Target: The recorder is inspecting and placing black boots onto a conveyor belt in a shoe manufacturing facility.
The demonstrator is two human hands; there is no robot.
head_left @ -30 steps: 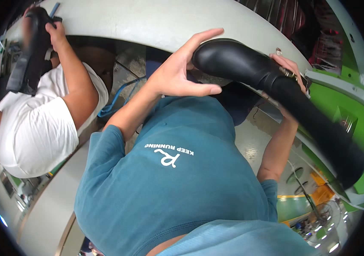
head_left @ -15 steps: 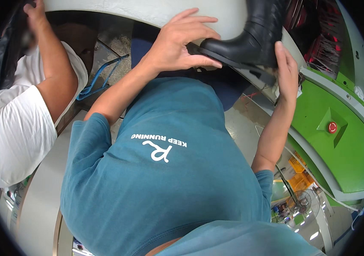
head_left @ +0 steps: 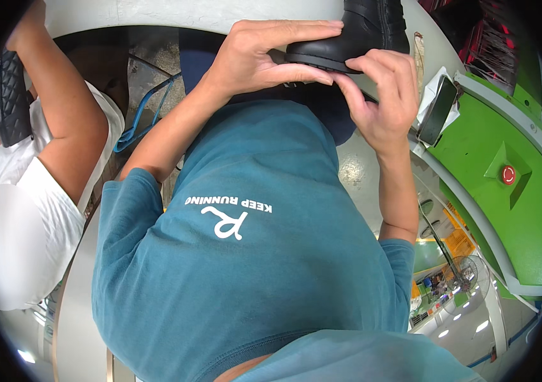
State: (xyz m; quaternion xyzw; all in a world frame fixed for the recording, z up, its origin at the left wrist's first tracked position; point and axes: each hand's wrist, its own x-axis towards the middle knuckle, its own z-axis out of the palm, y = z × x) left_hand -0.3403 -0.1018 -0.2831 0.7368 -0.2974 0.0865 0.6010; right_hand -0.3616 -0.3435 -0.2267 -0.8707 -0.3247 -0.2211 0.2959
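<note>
Boot (head_left: 361, 35) points toe-left, left hand (head_left: 245, 62) nearer that end, fingers and thumb astride it, right hand (head_left: 387, 105) at sole edge, can't tell if either grip clamps

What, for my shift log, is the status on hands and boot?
Left hand around the black boot at its toe. Right hand at the sole, firmness of grip unclear. No obstruction visible between hands and boot.

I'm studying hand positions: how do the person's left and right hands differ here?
The left hand holds its fingers nearly straight; the right hand curls its fingers. The left hand frames the toe of the black boot; the right hand has fingertips at the sole farther back. Both thumbs extend below the sole.
</note>
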